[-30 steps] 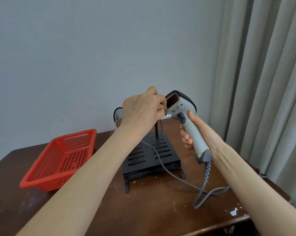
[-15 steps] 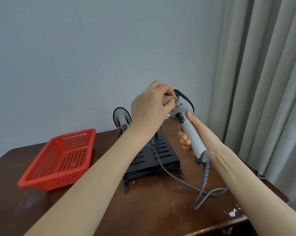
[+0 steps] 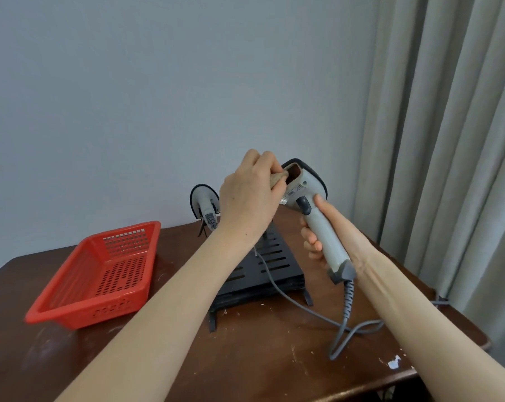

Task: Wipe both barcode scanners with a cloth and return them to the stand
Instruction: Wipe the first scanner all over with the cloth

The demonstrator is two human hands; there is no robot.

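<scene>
The counter (image 3: pixel 245 358) lies below both hands, bearing the black stand (image 3: pixel 271 265). A second scanner (image 3: pixel 203 198) rests there, behind the left hand (image 3: pixel 248 195). The right hand (image 3: pixel 332 221) grips the grey scanner (image 3: pixel 324 236). The left hand pinches a cloth (image 3: pixel 279 178) against its window. The wiping looks to be underway, and returning this scanner remains.

light: soft, even, bright | shadows: faint | focus: sharp | edges: wide-angle bowing

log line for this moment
phase: wipe scanner window | left hand: holds cloth | right hand: grips scanner handle | second scanner: on stand
</scene>
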